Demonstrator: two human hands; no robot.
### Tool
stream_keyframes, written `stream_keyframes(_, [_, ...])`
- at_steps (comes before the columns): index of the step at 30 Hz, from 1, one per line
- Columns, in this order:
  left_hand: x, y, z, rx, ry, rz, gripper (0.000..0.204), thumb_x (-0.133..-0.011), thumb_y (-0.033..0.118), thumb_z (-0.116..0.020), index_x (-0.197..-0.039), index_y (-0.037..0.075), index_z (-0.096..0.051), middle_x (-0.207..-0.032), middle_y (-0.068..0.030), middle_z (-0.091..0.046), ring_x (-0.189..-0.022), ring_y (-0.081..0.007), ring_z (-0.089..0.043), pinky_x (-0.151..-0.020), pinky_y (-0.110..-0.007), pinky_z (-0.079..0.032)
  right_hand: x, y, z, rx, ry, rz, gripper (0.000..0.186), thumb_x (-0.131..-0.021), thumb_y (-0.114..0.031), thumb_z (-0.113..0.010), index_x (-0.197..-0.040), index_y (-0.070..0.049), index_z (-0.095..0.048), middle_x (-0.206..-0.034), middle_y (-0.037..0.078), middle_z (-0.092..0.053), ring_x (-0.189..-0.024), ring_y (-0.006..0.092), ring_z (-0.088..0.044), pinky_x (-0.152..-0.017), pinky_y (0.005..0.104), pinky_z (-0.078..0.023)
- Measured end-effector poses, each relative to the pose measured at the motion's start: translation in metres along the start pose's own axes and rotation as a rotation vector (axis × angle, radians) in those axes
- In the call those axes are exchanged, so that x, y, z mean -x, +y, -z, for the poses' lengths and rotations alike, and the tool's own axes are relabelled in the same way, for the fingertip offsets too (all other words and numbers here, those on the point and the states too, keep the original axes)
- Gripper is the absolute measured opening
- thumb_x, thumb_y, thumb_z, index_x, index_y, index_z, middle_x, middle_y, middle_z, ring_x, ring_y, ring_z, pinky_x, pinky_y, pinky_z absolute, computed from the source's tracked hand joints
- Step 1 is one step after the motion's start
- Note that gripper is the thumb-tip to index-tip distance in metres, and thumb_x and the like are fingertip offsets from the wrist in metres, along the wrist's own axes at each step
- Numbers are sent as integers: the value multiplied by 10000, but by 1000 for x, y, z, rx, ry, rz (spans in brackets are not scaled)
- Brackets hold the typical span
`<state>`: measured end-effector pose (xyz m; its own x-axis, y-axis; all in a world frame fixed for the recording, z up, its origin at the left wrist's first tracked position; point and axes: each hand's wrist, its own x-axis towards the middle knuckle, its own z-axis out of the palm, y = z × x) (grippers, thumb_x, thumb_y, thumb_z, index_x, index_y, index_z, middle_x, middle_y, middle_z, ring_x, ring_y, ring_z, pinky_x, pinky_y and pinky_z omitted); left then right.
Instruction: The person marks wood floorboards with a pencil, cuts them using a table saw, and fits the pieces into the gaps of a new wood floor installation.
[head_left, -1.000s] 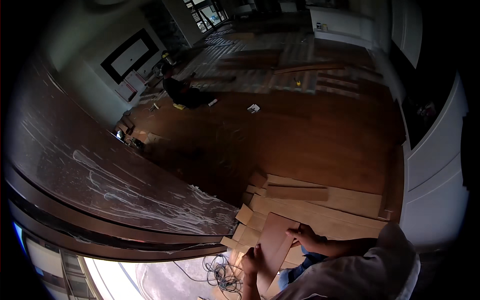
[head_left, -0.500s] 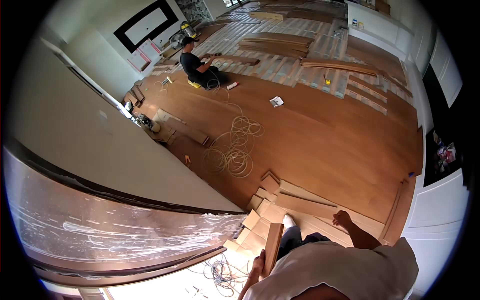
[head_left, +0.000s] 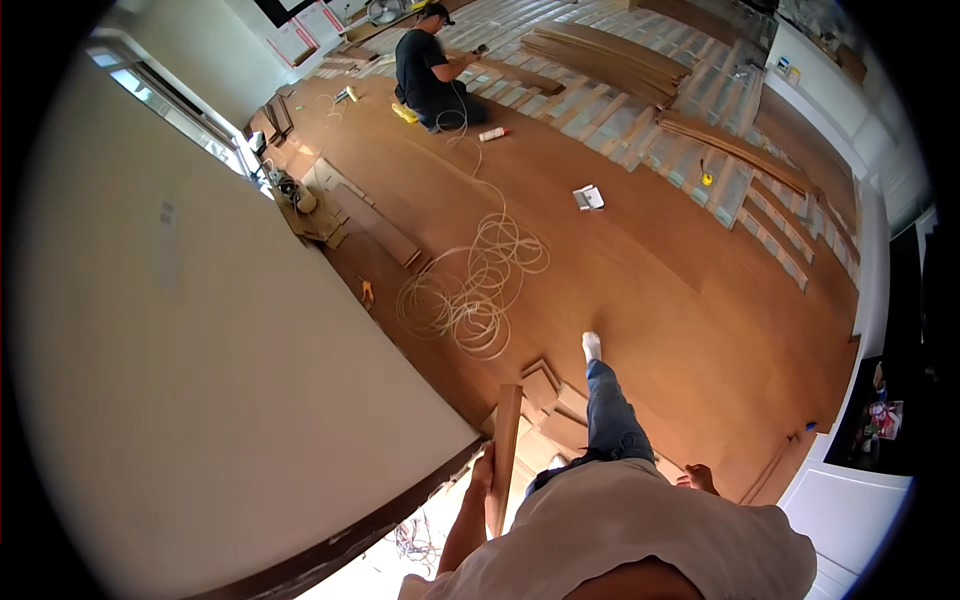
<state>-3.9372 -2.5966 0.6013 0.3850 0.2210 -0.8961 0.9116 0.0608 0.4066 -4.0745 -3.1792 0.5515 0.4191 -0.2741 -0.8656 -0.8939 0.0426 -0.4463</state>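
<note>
A long, narrow brown wooden plank (head_left: 508, 435) stands tilted upward at my left side. My left hand (head_left: 484, 468) grips its edge, and its lower end runs down beside my shirt. To the right of my body, my right hand (head_left: 698, 478) hangs low with loosely bent fingers and nothing visible in it. One of my feet, in a white sock (head_left: 591, 346), is stretched forward on the brown wood floor (head_left: 650, 300). Cardboard sheets and short board pieces (head_left: 540, 385) lie just beyond the plank.
Coiled pale hose (head_left: 480, 290) lies ahead on the left. A co-worker (head_left: 425, 70) kneels farther off, holding a tool, near stacked planks (head_left: 600, 60) and exposed battens. A wall (head_left: 200, 330) runs along my left; white cabinets (head_left: 850, 510) stand right. A white packet (head_left: 589, 197) lies on the floor.
I have stepped forward off the cardboard, one leg now extended onto the wood floor. The plank has moved along in my left hand; my right hand has swung down and back.
</note>
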Motion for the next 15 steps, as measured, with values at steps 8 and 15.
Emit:
stream_keyframes(8, [-105, 195, -50, 347, 12, -36, 627, -1004, 594, -413, -1161, 42, -665, -1066, -86, -664, -942, -186, -598, -853, -312, -459, -170, -418, -52, 111, -123, 186, 321, -1017, -245, -565, -791, -16, -564, -672, 170, -634, -530, 224, -586, -492, 319, -488])
stream_keyframes(15, [-168, 354, -74, 362, -74, -14, 603, -1013, 581, -384, -1070, 52, -667, -946, -88, -650, -824, -198, -587, -743, -319, -457, -255, -723, -57, -36, 31, 493, 237, -1017, -139, -513, -800, -80, -437, -575, 44, -459, -495, 120, -459, -419, 265, -329])
